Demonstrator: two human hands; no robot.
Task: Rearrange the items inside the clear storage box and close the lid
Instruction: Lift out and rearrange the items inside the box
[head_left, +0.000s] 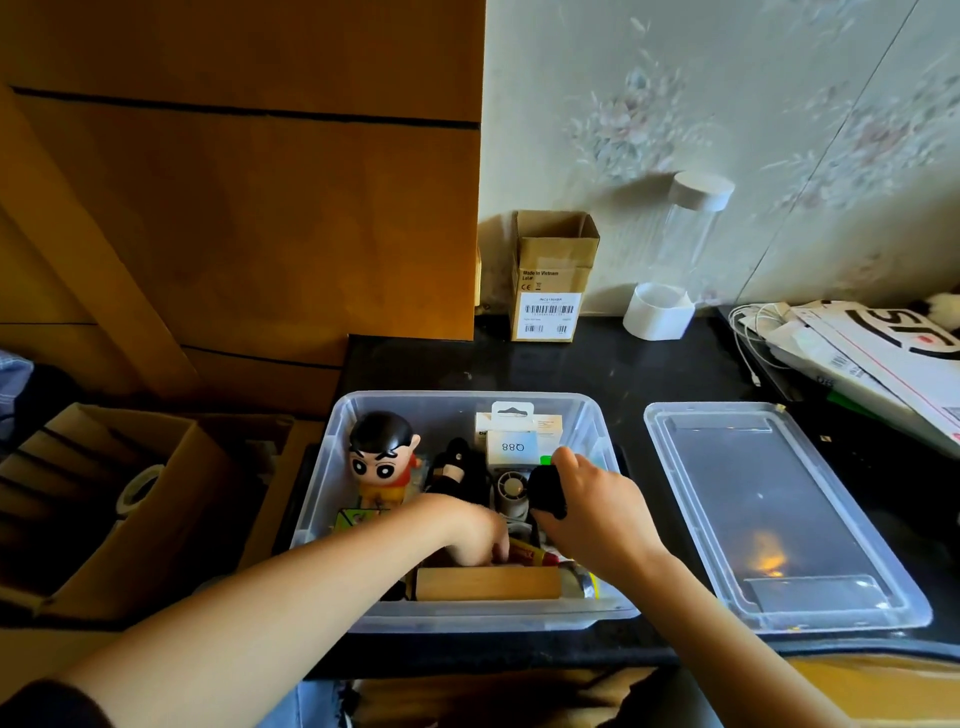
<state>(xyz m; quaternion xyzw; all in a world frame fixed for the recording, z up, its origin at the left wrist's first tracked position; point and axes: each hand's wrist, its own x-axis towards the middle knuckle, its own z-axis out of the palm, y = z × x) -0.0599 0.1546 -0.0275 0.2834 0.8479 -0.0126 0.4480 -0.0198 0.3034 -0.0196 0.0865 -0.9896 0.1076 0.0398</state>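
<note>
Step in hand, as judged: sorting contents while the lid is off. Advice: set the tall pieces upright along the far wall, lay long pieces flat at the near wall, keep everything below the rim so that the lid seats flush.

Box: clear soft-cornered plastic tub on a black counter, open. Holds, near to far:
- Wood block: long, smooth, pale, lying flat along the near wall.
- Tube: red and yellow, glossy, just behind the block.
- Left hand: reaching down among the items beside the tube, fingers curled; whether it grips anything cannot be told.
- Right hand: fingers wrapped round a black object, matte and rounded, lifted over the right half of the box.
- Fan: small, grey, round grille, between the two hands.
- Figurine: glossy hard toy, big round head, black hair, red and yellow body, upright at far left.
- Black pouch: soft, dark, right of the figurine.
- White carton: small card packs with a hang tab, at the far wall.

Lid: clear rigid plastic, rectangular, lying flat on the counter just right of the box, apart from it.

Further back: cardboard box, open at the top, barcode label; clear cylinder with white cap, against the papered wall.
</note>
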